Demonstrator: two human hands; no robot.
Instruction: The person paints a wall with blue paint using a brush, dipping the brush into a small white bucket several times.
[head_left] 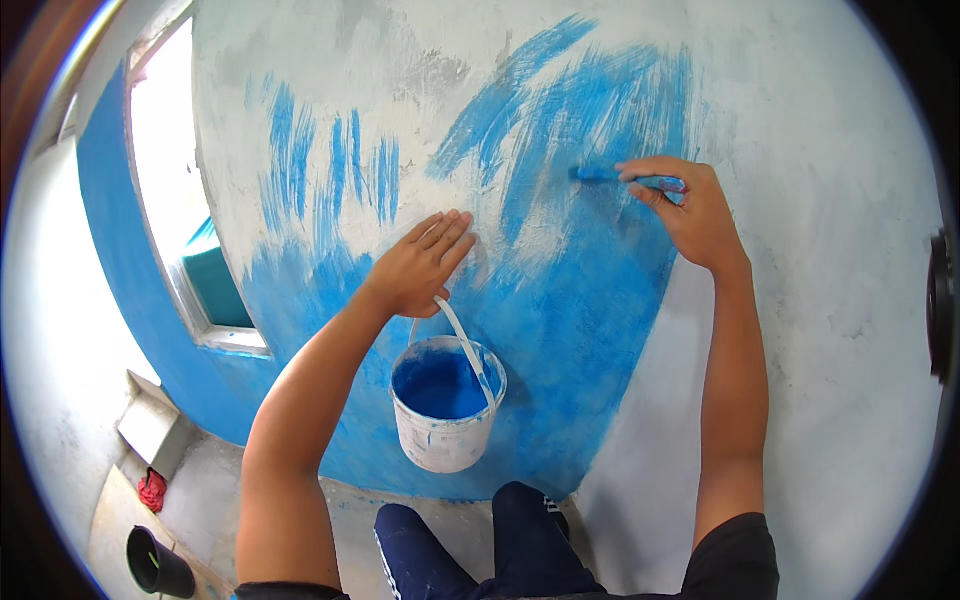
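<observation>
A paintbrush (655,182) with a blue-smeared handle is gripped in my right hand (700,215), its bristles against the blue-streaked wall (610,260). To the left, my left hand (422,262) has its fingers stretched out along the wall. The white handle of a paint bucket (445,440) hangs at the thumb of that hand, which carries its weight. Deep blue paint (442,385) lies inside the bucket, with smears around its rim. Rough blue strokes cover part of the pale wall above, and solid blue spreads behind the bucket.
At left, a window opening (175,130) cuts into the wall. A black pot (160,562), a red cloth (152,490) and a pale block (150,425) are low on the left. A dark round object (938,305) sits at the right edge. My legs (535,540) show below the bucket.
</observation>
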